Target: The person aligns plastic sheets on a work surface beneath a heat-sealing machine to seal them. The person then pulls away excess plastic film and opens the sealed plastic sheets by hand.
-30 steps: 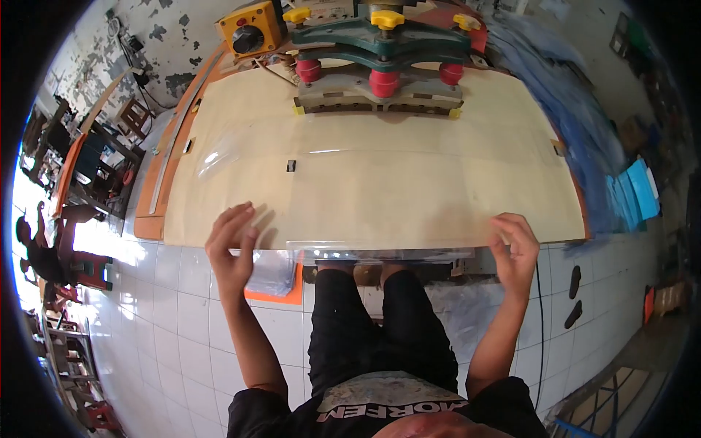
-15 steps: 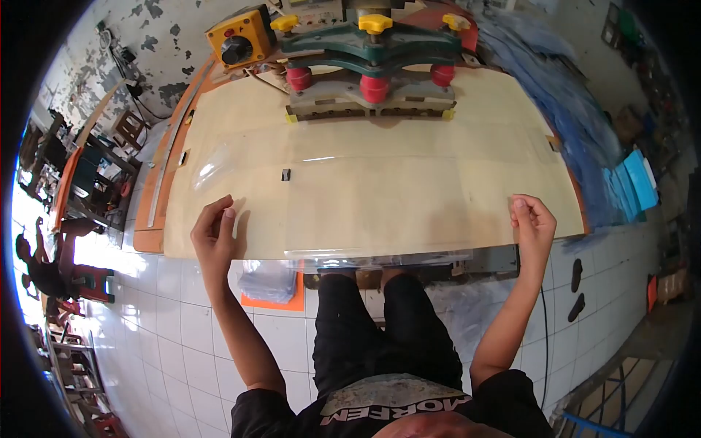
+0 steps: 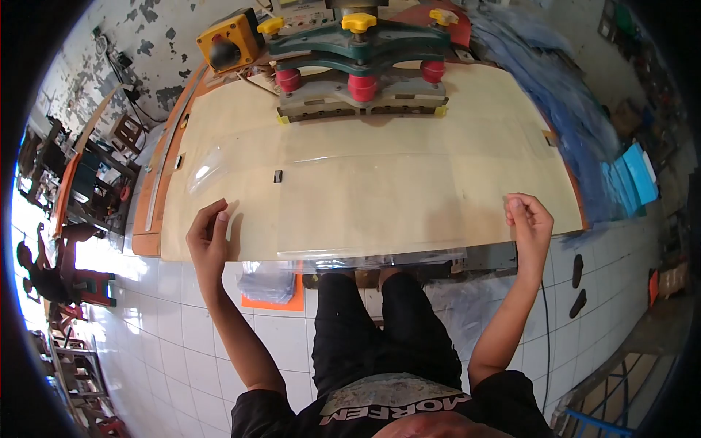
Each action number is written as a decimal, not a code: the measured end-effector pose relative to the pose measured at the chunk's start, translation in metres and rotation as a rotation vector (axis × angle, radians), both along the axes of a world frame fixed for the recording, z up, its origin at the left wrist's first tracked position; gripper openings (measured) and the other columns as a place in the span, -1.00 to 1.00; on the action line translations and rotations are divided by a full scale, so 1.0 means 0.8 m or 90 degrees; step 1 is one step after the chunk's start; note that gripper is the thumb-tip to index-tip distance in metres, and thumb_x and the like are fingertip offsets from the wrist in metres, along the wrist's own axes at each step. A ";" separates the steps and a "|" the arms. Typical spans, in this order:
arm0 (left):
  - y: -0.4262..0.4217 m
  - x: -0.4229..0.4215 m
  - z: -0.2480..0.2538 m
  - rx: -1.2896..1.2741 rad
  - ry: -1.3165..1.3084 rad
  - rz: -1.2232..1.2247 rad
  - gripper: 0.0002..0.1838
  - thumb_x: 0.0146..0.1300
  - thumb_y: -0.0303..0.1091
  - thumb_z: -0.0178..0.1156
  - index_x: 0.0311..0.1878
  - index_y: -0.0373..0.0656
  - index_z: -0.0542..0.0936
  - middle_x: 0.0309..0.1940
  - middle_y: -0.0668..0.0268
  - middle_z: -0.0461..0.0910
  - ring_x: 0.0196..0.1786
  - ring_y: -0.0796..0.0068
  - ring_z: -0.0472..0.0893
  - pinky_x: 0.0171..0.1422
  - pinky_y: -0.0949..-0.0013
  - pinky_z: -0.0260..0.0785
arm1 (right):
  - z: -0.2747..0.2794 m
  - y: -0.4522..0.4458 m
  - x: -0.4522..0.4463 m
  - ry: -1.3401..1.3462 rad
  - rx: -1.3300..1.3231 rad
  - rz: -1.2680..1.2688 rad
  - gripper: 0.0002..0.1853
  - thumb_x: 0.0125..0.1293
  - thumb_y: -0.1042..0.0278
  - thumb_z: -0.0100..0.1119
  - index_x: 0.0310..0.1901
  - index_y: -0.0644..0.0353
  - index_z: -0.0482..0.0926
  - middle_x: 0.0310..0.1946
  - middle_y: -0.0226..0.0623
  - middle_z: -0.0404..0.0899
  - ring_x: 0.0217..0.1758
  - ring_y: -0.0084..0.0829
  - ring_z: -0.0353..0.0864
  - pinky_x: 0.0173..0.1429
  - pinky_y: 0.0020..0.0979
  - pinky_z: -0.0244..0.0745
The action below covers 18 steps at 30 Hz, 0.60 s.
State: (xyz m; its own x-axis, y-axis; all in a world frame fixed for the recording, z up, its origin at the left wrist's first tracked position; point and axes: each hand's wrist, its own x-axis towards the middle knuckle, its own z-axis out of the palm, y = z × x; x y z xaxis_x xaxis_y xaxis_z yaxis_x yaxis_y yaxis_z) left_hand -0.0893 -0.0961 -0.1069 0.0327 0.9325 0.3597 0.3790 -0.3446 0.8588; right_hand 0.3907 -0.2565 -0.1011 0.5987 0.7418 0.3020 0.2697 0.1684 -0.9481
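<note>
A thin clear plastic sheet [image 3: 369, 204] lies flat on the cream-covered table [image 3: 241, 139], its glossy near edge hanging over the front. My left hand [image 3: 208, 232] hovers at the table's front left, beside the sheet, with fingers curled and the thumb apart from them; nothing shows in it. Off the sheet's right side is my right hand [image 3: 531, 219], its fingers folded against the thumb, and what they hold, if anything, is hidden. Behind the sheet stands the green press head [image 3: 358, 47] with red knobs and a long metal bar. A small black piece [image 3: 277, 177] sits left of centre.
A yellow control box [image 3: 230, 44] stands at the back left. Blue-tinted plastic sheeting [image 3: 562, 109] drapes along the right side. Below the table's front, bagged plastic [image 3: 268, 283] rests on an orange sheet. A person [image 3: 51, 263] is at the far left.
Both hands have moved outward, away from each other, and the right hand's fingers have closed up. The view has shifted slightly, so the press appears further left.
</note>
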 end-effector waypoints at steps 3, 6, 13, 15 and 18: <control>-0.001 0.001 0.002 -0.010 -0.001 0.008 -0.72 0.42 -0.39 0.11 0.07 -0.38 0.58 -0.06 0.22 0.64 0.03 0.51 0.57 0.18 0.47 0.35 | 0.001 0.000 -0.002 -0.006 0.002 0.001 -0.79 0.37 0.36 0.24 -0.20 0.39 0.63 -0.47 -0.44 0.54 -0.43 -0.68 0.38 -0.34 -0.60 0.32; -0.001 -0.001 -0.001 -0.015 0.000 0.010 -0.72 0.42 -0.39 0.11 0.08 -0.37 0.58 -0.06 0.21 0.64 0.03 0.51 0.57 0.18 0.47 0.35 | 0.000 -0.001 -0.001 -0.017 0.002 0.001 -0.79 0.37 0.35 0.24 -0.20 0.39 0.62 -0.47 -0.44 0.53 -0.44 -0.69 0.38 -0.34 -0.61 0.31; -0.001 0.004 -0.001 0.014 -0.021 0.023 -0.76 0.38 -0.42 0.15 0.01 -0.36 0.62 -0.11 0.25 0.65 -0.03 0.52 0.59 0.14 0.45 0.38 | 0.001 -0.002 -0.002 -0.030 -0.002 0.005 -0.80 0.38 0.37 0.21 -0.19 0.39 0.62 -0.47 -0.46 0.53 -0.44 -0.71 0.38 -0.34 -0.63 0.31; -0.001 0.004 -0.001 0.011 -0.021 0.024 -0.76 0.38 -0.42 0.15 0.01 -0.36 0.62 -0.11 0.24 0.65 -0.02 0.51 0.59 0.15 0.45 0.38 | 0.001 -0.002 -0.001 -0.034 -0.003 0.006 -0.81 0.38 0.38 0.21 -0.19 0.38 0.62 -0.46 -0.47 0.53 -0.44 -0.71 0.38 -0.34 -0.63 0.32; -0.001 0.003 -0.001 0.002 -0.017 0.027 -0.76 0.38 -0.43 0.15 0.01 -0.36 0.62 -0.12 0.24 0.65 -0.02 0.52 0.59 0.15 0.45 0.38 | 0.000 -0.002 -0.001 -0.040 -0.002 0.008 -0.81 0.38 0.38 0.21 -0.19 0.38 0.62 -0.47 -0.47 0.53 -0.43 -0.72 0.39 -0.34 -0.64 0.32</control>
State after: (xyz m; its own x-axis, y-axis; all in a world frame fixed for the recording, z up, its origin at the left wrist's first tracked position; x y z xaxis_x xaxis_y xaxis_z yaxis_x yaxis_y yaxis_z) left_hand -0.0872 -0.0966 -0.1079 -0.0157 0.9316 0.3632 0.3705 -0.3320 0.8675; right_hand 0.3903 -0.2580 -0.1009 0.5692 0.7499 0.3370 0.3273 0.1693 -0.9296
